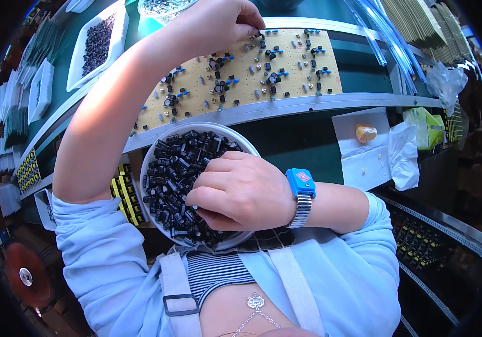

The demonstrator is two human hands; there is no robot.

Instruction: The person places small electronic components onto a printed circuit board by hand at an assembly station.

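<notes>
Left fingers point(254, 15) seemingly pinch a component point(260, 34); what right fingers point(207, 195) grip (amid glossy black capacitors point(166, 188)) can't be told.

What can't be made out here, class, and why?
Head view:
Right hand: its knuckles hide whether it grips anything.
Left hand: the dark part at its fingertips is too small to identify.
Yellowish board: the left forearm hides its upper left.
Dark round object: cut off by the top edge.

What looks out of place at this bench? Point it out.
What looks like peeled orange fruit lies on white paper, right of the bucket of black components. Food seems odd beside electronic parts.
</notes>
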